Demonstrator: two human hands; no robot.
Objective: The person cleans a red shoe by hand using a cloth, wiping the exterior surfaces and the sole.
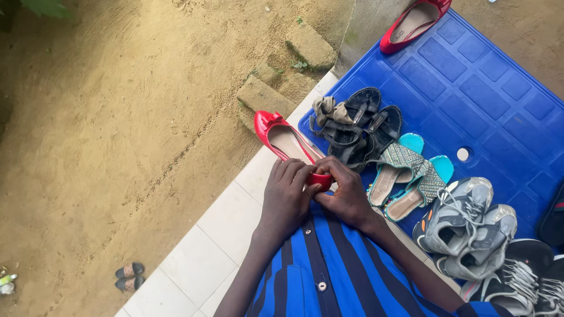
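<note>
Item held: one red flat shoe with bow (281, 138), glossy, pale insole, at centre frame, toe pointing to the upper left. Both hands were together on its heel end: the left hand (286, 194) curled over the heel from the left, the right hand (346, 194) gripping the same end from the right, fingers of the two touching.

Matching item: second red flat shoe (413, 22), at the top edge right of centre, resting on the upper corner of a blue plastic panel (470, 94) that filled the right of the frame.

On the panel, centre to lower right: pair of black sandals (361, 126); pair of teal sandals with beaded straps (411, 176); pair of grey sneakers (467, 229); black-and-white sneakers (520, 279), partly cut off at the lower right corner.

Surroundings: white tiled ledge (205, 246) running diagonally below the hands; sandy ground (117, 117) across the left; small pair of dark sandals (129, 277) at lower left. Wearer's blue-and-black striped shirt (335, 270) at the bottom.
</note>
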